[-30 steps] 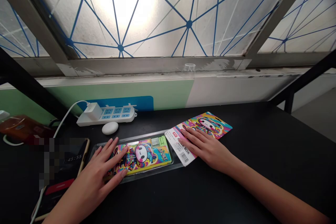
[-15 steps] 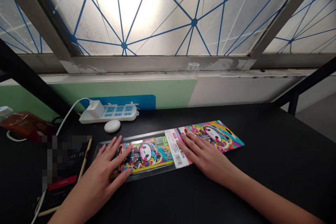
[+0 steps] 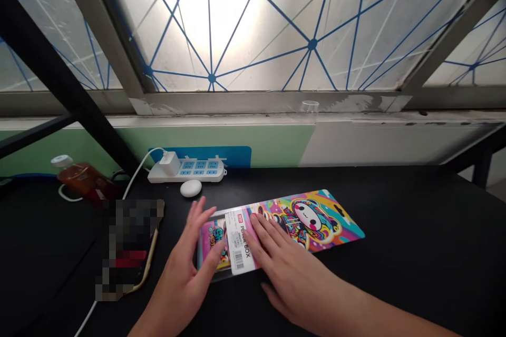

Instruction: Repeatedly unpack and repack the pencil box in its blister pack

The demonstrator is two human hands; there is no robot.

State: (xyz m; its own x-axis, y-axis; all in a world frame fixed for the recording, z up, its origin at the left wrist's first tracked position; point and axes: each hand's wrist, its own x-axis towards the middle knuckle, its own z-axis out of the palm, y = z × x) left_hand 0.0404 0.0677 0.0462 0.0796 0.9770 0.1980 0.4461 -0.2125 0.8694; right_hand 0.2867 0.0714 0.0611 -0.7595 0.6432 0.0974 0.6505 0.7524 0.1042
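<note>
A colourful cardboard sleeve, printed with a cartoon figure and a white "PENCIL BOX" label, lies slanted on the black table. It covers most of a clear plastic tray. At the tray's left end a bright printed pencil box shows inside. My right hand rests flat on the sleeve beside the label, fingers stretched out. My left hand is around the left end, fingers and thumb spread apart, the thumb over the visible part of the pencil box. I cannot tell how firmly it touches.
Left of my left hand lies a partly blurred phone with a white cable. A white power strip with a plugged-in charger and a white oval object sit behind. A bottle stands far left; a clear cup is on the sill.
The sleeve has slid left over the tray, covering much more of the pencil box. My right hand moved left with it. The whole view shifted, with surroundings appearing farther right.
</note>
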